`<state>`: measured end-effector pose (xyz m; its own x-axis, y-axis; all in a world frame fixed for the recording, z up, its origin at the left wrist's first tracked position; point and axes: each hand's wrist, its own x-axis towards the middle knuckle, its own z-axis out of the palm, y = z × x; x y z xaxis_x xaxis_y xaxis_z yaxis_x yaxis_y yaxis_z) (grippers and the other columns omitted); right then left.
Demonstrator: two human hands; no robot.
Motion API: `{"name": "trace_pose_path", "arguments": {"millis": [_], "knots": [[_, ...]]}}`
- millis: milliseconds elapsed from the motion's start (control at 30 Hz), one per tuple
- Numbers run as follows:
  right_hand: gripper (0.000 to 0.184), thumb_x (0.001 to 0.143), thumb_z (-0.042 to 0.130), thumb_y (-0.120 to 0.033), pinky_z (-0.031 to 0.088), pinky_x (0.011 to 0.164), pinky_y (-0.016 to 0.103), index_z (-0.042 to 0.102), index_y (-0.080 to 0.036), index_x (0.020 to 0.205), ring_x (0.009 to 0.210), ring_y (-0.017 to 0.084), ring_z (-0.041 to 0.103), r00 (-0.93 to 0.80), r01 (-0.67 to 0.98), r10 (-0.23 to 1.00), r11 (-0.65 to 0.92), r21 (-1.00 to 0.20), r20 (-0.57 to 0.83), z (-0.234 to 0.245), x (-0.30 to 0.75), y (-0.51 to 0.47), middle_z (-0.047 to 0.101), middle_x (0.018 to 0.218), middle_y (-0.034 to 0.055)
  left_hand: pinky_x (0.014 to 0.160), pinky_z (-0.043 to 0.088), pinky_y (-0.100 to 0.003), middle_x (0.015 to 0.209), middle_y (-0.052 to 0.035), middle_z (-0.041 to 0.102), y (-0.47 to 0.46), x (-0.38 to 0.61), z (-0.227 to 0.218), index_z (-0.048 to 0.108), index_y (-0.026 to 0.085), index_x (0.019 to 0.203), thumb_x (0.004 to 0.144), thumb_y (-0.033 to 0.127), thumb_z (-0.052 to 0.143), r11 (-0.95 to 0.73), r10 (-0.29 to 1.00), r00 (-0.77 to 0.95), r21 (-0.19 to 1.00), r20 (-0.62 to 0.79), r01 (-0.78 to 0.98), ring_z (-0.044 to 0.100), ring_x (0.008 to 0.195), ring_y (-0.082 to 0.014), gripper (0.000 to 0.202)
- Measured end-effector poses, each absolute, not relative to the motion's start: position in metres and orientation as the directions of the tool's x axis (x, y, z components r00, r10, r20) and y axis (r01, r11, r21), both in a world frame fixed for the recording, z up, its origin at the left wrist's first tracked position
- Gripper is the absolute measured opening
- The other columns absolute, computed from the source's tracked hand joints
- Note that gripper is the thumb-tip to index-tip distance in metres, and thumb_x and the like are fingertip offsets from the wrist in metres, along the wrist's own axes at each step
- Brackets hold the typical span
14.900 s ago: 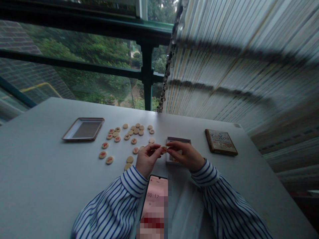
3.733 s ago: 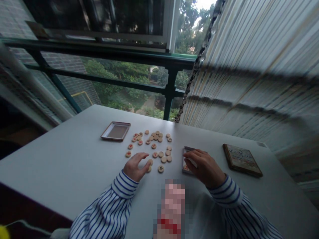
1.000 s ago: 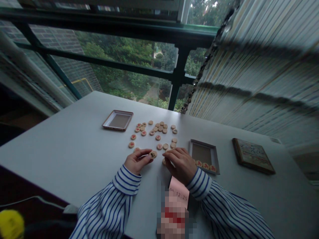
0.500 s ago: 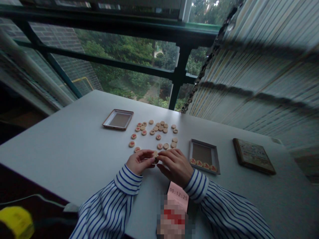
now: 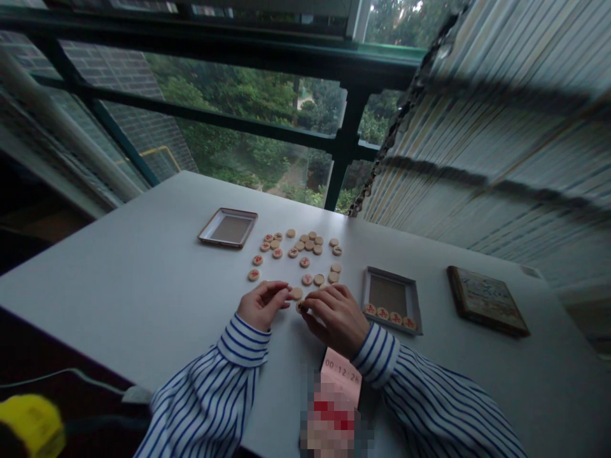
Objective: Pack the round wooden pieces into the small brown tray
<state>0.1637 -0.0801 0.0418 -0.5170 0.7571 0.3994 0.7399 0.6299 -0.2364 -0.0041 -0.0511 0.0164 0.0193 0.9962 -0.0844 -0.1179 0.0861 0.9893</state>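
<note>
Several round wooden game pieces [image 5: 305, 245] with red or dark marks lie scattered on the white table [image 5: 119, 273]. My left hand [image 5: 260, 305] rests near the front of the scatter, its fingertips pinched on a plain piece [image 5: 296, 293]. My right hand [image 5: 337, 315] is curled right beside it, fingers closed on a dark-marked piece [image 5: 300, 306] at its thumb. Both hands nearly touch. A shallow grey tray [image 5: 392, 299] to the right of my right hand holds a row of several red-marked pieces along its near edge.
An empty brown-rimmed tray [image 5: 228, 227] sits at the far left of the scatter. A patterned box lid [image 5: 487, 300] lies at the right. A phone with a pink screen [image 5: 341, 375] lies by my right wrist. A window railing and striped blinds stand behind the table.
Over the last second my right hand slid left to meet my left hand, and the dark-marked piece passed from the left fingertips to the right hand's thumb side. The camera barely shifted.
</note>
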Motion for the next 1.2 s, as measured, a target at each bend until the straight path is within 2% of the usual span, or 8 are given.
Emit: {"name": "trace_pose_path", "arguments": {"millis": [100,233,367,500,600,767,1000,1200], "knots": [[0.015,0.084,0.043,-0.024,0.028,0.079,0.033,0.056,-0.02,0.091,0.085,0.015,0.051,-0.508,0.769,0.779,0.603,-0.214,0.368,0.038,0.163,-0.079,0.063,0.09,0.0037,0.064,0.053,-0.028,0.076,-0.0054,0.066,-0.049,-0.007,0.011,0.062,0.013,0.081,0.066,0.033,0.062,-0.076,0.995,-0.052,0.993,0.081,0.091,0.063,0.069,-0.0164,0.025],[0.013,0.083,0.044,-0.025,0.027,0.082,0.035,0.056,-0.022,0.088,0.085,0.016,0.05,-0.5,0.803,0.806,0.569,-0.178,0.316,0.034,0.161,-0.079,0.063,0.083,0.0027,0.065,0.052,-0.026,0.081,-0.0047,0.065,-0.047,-0.01,0.007,0.062,0.015,0.083,0.072,0.028,0.055,-0.286,0.945,-0.041,0.883,0.323,0.372,0.062,0.068,-0.014,0.019],[0.013,0.083,0.044,-0.025,0.024,0.086,0.038,0.057,-0.022,0.085,0.085,0.016,0.05,-0.494,0.825,0.824,0.545,-0.151,0.276,0.032,0.16,-0.081,0.063,0.08,0.0023,0.071,0.051,-0.028,0.083,-0.0054,0.065,-0.044,-0.013,0.004,0.062,0.015,0.084,0.074,0.022,0.05,-0.451,0.854,0.008,0.734,0.52,0.507,0.061,0.076,-0.0158,0.017],[0.013,0.082,0.046,-0.026,0.017,0.092,0.041,0.057,-0.022,0.084,0.088,0.017,0.049,-0.475,0.846,0.843,0.517,-0.134,0.254,0.035,0.16,-0.081,0.063,0.082,0.0018,0.077,0.049,-0.031,0.083,-0.0051,0.065,-0.04,-0.015,0.0,0.061,0.016,0.084,0.074,0.018,0.05,-0.541,0.768,0.032,0.622,0.639,0.567,0.06,0.08,-0.0159,0.015],[0.013,0.079,0.048,-0.03,0.015,0.094,0.04,0.058,-0.022,0.084,0.09,0.017,0.049,-0.449,0.861,0.862,0.488,-0.144,0.235,0.04,0.159,-0.079,0.063,0.085,0.0019,0.076,0.049,-0.03,0.083,-0.0047,0.066,-0.037,-0.017,-0.003,0.06,0.016,0.084,0.074,0.016,0.049,-0.567,0.733,0.051,0.568,0.679,0.596,0.06,0.079,-0.0156,0.015],[0.016,0.076,0.051,-0.03,0.022,0.087,0.037,0.057,-0.023,0.089,0.093,0.019,0.048,-0.402,0.896,0.893,0.429,-0.117,0.202,0.047,0.148,-0.07,0.062,0.093,0.0038,0.075,0.049,-0.031,0.083,-0.0052,0.066,-0.035,-0.018,-0.004,0.058,0.016,0.085,0.072,0.013,0.05,-0.596,0.695,0.112,0.481,0.711,0.643,0.06,0.08,-0.0167,0.016],[0.014,0.081,0.045,-0.03,0.027,0.076,0.033,0.057,-0.023,0.085,0.089,0.018,0.047,-0.373,0.914,0.911,0.393,-0.097,0.173,0.042,0.134,-0.06,0.06,0.096,0.0032,0.078,0.047,-0.035,0.084,-0.0061,0.065,-0.034,-0.019,-0.007,0.056,0.016,0.087,0.072,0.012,0.048,-0.588,0.698,0.12,0.469,0.706,0.659,0.059,0.081,-0.0178,0.018],[0.018,0.084,0.042,-0.028,0.025,0.076,0.034,0.058,-0.024,0.09,0.09,0.019,0.046,-0.388,0.903,0.905,0.411,-0.124,0.176,0.038,0.136,-0.059,0.06,0.097,0.0036,0.076,0.047,-0.035,0.084,-0.0065,0.065,-0.034,-0.018,-0.006,0.057,0.015,0.087,0.072,0.012,0.048,-0.584,0.707,0.13,0.47,0.695,0.662,0.058,0.08,-0.0179,0.017]]}}
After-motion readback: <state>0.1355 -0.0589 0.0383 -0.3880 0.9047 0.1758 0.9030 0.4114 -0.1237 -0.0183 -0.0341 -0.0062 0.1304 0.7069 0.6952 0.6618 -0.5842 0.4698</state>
